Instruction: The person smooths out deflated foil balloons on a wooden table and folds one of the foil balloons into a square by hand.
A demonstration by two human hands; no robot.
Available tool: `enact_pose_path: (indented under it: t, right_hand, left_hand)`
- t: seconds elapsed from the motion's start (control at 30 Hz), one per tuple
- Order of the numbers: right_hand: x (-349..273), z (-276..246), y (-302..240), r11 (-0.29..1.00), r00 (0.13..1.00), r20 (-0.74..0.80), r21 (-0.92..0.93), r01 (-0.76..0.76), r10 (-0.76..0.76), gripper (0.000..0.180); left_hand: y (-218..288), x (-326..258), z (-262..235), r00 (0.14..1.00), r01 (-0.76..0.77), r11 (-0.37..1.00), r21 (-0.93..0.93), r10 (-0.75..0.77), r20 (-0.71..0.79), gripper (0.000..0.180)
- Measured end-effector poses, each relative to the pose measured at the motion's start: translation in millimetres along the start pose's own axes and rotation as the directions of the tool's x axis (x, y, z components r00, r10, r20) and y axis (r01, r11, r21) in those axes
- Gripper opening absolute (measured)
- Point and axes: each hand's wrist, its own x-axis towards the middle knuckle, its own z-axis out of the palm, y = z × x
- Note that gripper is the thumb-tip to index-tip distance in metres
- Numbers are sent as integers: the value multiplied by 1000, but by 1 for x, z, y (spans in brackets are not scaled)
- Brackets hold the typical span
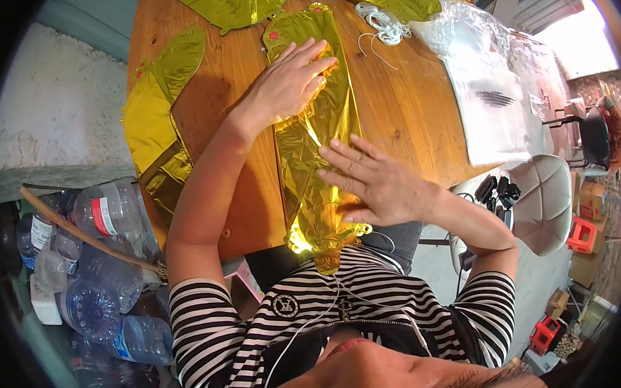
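A long, flat gold foil balloon (pixel 317 159) lies on the wooden table, its near end hanging over the front edge towards my striped top. My left hand (pixel 287 82) rests flat on the balloon's far part, fingers stretched out and nearly together. Nearer to me, my right hand (pixel 380 183) is over the balloon's right side with its fingers spread; whether all of them touch the foil I cannot tell. Neither hand grips anything. The foil is creased and shiny between the hands.
Another gold foil balloon (pixel 160 118) lies at the table's left edge, and one more (pixel 232 3) at the far side. White string (pixel 384 24) is bundled beside clear plastic bags (pixel 484 97) at the right. Plastic bottles (pixel 101 310) crowd the lower left; a padded chair (pixel 542 204) stands right.
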Motion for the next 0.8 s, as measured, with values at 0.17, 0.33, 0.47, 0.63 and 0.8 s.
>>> enact_pose_path:
  t: [0.17,0.33,0.47,0.63,0.8]
  right_hand:
    - [-15,-2,-16,999,999,32,16,39,-39,80]
    - [-16,-25,11,989,994,-70,117,88,-80,79]
    - [-19,-24,12,999,999,2,-12,38,-38,87]
    - [-27,-14,-3,1000,997,75,-1,23,-22,93]
    - [-30,13,-24,858,998,15,-510,54,-54,75]
  left_hand:
    - [-5,1,-2,1000,-30,998,-58,29,-4,43]
    - [-8,2,-2,998,-1,997,-76,6,65,46]
    - [-12,1,-2,989,-41,999,-5,41,139,51]
    - [-7,-2,0,990,-102,990,97,92,108,54]
    - [-9,-3,4,992,-111,984,136,102,74,55]
